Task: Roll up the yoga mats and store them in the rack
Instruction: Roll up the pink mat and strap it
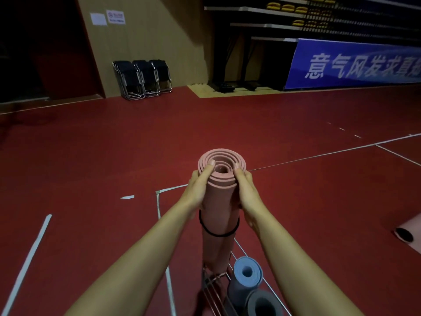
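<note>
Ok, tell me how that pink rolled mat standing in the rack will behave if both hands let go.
The pink mat stands tall and narrow on end, so it could tip. A black band circles it, so it probably stays rolled, though the top layers look loosely wound. The left hand and right hand grip it near the top; the rack wires may catch it.

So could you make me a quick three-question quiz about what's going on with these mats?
1. True or false: both hands hold the pink mat.
2. Which colour mats already stand in the rack? A) blue and grey B) green and black C) red and white
3. What is looped round the pink mat?

Key:
1. True: the left hand and right hand grip its top end, and it stands upright.
2. A: the blue mat and grey mat.
3. A black band.
</note>
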A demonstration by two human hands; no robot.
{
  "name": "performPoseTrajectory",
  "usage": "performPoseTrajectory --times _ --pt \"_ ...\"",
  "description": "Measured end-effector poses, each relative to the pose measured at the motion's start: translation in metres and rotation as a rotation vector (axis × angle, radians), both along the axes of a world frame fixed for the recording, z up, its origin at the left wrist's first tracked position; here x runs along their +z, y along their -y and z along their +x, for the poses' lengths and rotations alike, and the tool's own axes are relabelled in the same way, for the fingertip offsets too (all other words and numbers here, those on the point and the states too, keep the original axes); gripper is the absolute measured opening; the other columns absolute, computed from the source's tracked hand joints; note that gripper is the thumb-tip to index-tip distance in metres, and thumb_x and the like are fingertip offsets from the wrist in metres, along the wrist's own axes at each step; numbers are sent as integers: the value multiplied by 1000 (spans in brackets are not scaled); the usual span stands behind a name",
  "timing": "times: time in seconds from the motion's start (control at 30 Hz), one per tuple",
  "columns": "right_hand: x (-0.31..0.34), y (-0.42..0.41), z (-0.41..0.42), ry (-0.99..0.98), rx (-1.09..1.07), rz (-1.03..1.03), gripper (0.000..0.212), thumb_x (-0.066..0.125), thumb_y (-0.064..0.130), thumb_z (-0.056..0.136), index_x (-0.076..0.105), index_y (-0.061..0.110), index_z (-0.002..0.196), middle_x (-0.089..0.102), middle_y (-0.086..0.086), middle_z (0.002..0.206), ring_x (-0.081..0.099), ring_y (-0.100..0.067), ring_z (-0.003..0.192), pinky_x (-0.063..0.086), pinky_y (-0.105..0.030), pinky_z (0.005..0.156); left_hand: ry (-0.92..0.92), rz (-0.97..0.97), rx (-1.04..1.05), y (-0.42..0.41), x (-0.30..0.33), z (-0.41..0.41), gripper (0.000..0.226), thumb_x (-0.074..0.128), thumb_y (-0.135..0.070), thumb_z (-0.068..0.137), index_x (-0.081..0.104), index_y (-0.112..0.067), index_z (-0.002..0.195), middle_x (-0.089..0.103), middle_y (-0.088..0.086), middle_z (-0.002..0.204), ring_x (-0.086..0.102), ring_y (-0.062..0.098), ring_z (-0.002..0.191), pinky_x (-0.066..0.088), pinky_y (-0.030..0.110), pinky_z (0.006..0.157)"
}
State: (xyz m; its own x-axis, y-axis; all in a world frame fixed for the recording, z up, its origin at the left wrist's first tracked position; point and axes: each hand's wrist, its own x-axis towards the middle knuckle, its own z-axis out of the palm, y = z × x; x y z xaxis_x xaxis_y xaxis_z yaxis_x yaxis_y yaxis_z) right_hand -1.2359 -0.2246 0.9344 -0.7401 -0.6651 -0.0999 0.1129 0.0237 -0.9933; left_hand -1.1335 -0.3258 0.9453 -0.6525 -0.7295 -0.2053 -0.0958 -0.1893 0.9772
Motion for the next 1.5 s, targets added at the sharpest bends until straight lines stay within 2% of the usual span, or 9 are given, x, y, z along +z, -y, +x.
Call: performPoseTrajectory --times 0.3,0.47,0.67,0.83,0.97,1.17,1.3,1.43,1.5 --pt "-41 26 -68 39 -32 76 95 57 84 67 44 32 146 61 5 140 60 -16 125 45 -50 112 35 56 -32 28 -40 -71 73 60 -80 77 60 -35 135 64 -15 127 60 1 107 52 49 99" --pt "-72 43 -96 91 -74 118 61 56 60 96 44 26 146 62 1 139 62 -16 122 47 -48 111 84 83 -81 56 -75 -104 86 61 -90 64 62 -36 132 65 -13 132 63 9 113 52 51 101" --pt "-108 70 -117 163 -137 203 66 57 60 96 39 23 147 59 -2 141 60 -19 124 47 -48 110 146 172 -171 89 -111 -136 79 61 -80 77 55 -34 140 59 -10 134 60 9 110 52 50 97" --pt "-126 95 -131 193 -176 325 76 57 73 86 42 16 132 64 -7 123 64 -21 104 51 -35 81 235 208 -241 120 -142 -157 52 57 -59 95 56 -31 139 56 -6 135 57 13 107 52 48 94" --pt "-146 105 -143 183 -197 491 78 55 74 87 38 15 135 60 -14 131 61 -36 118 49 -54 104 307 196 -321 134 -166 -166 53 58 -63 89 54 -36 135 57 -4 135 57 11 105 56 49 89" --pt "-179 100 -151 238 -191 676 65 62 53 85 51 9 132 64 -16 90 59 -26 62 61 -55 72 447 175 -399 141 -200 -167 47 64 -55 81 61 -37 125 53 -2 137 53 24 117 60 60 84" --pt "-212 93 -160 223 -157 718 80 64 59 71 56 5 130 64 -13 85 58 -25 65 59 -47 67 482 163 -407 142 -216 -170 53 64 -52 65 67 -36 115 55 0 136 56 23 115 63 54 81" --pt "-178 100 -166 178 -85 797 31 67 32 92 62 1 97 56 -16 72 53 -25 59 53 -41 61 481 102 -448 148 -222 -181 58 64 -53 63 67 -34 117 61 1 131 62 20 107 64 43 69" --pt "-171 100 -179 117 20 919 29 72 29 89 64 2 81 60 -16 69 59 -28 60 57 -37 57 488 53 -496 148 -219 -184 47 66 -47 73 69 -32 118 69 -1 119 66 17 99 62 38 66"
